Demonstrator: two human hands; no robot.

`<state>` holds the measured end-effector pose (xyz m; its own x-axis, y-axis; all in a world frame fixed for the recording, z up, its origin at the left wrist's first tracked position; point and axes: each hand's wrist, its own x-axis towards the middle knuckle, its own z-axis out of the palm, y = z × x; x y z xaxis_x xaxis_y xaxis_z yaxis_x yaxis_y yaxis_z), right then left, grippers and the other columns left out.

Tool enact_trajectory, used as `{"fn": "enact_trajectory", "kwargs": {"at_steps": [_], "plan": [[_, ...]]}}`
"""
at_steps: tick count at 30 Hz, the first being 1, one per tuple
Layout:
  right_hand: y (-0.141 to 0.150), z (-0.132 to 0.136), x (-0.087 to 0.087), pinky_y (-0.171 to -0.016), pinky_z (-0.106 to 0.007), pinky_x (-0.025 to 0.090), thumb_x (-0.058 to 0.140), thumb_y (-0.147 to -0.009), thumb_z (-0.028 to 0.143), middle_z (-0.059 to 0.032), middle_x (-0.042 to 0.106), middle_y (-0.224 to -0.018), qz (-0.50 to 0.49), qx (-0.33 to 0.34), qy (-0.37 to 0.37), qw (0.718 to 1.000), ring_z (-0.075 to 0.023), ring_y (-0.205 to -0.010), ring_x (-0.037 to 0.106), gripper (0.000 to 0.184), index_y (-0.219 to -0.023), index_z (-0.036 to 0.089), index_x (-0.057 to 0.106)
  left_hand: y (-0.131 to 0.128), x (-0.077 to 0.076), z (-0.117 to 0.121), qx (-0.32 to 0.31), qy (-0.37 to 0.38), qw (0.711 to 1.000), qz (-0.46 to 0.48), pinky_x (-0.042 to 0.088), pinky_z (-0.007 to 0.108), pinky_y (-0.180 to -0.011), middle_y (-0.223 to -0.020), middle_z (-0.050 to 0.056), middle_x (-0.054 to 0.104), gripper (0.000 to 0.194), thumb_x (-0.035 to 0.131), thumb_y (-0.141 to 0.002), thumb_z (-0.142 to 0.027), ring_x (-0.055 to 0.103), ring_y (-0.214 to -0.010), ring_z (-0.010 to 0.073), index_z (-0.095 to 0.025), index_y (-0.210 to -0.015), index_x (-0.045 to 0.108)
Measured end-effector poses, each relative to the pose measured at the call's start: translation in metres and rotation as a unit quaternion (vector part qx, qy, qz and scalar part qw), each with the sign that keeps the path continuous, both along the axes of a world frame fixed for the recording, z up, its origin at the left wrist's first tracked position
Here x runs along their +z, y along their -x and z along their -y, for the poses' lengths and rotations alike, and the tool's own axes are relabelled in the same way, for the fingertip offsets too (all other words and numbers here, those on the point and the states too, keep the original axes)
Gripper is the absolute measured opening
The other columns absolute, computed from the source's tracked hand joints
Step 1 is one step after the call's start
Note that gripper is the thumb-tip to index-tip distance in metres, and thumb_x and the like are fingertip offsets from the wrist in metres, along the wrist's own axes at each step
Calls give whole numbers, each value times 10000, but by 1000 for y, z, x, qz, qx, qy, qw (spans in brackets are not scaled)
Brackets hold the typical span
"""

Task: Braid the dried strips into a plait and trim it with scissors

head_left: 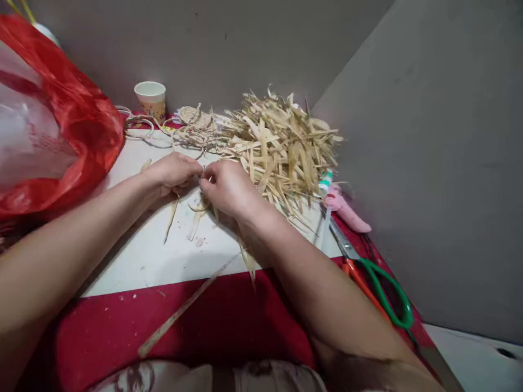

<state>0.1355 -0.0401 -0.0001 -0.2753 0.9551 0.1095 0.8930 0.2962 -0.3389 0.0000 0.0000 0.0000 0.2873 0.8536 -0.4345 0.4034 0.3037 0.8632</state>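
My left hand (174,171) and my right hand (229,188) meet over a white board (163,256), fingers pinched together on thin straw strips (196,215) that hang down between them. A large pile of dry straw strips (281,147) lies just beyond my right hand. A woven straw piece with cords (196,128) sits behind the hands. One long strip (183,310) trails toward me across the red table cover (229,321).
A red and clear plastic bag (53,120) bulks at the left. A paper cup (151,99) stands at the back. Green-handled scissors (379,288), a pink tool (347,209) and an orange-handled tool (359,280) lie at the right. Grey walls close the corner.
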Motion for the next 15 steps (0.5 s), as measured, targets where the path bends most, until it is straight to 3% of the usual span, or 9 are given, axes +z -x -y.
{"fn": "enact_trajectory", "kwargs": {"at_steps": [7, 12, 15], "plan": [[9, 13, 0, -700, -323, 456, 422, -855, 158, -144, 700, -871, 89, 7, -24, 996, -243, -794, 639, 285, -930, 130, 696, 1, -1, -3, 31, 9, 997, 67, 97, 231, -411, -398, -81, 223, 294, 541, -647, -125, 191, -353, 29, -202, -506, 294], [13, 19, 3, -683, -309, 434, 411, -859, 116, -150, 693, -867, 80, 18, -11, 997, -225, -776, 628, 276, -910, 114, 682, 4, -4, -5, 15, 12, 996, 88, 92, 230, -415, -414, -81, 227, 334, 599, -660, -153, 191, -368, 25, -199, -506, 307], [15, 26, 17, -657, -282, 422, 501, -833, 163, -107, 687, -829, 26, 113, 69, 991, -193, -742, 606, 178, -840, 133, 676, 7, -8, -10, -12, 6, 997, 77, 109, 229, -414, -425, -81, 221, 295, 602, -691, -192, 179, -374, 27, -195, -520, 361]]}}
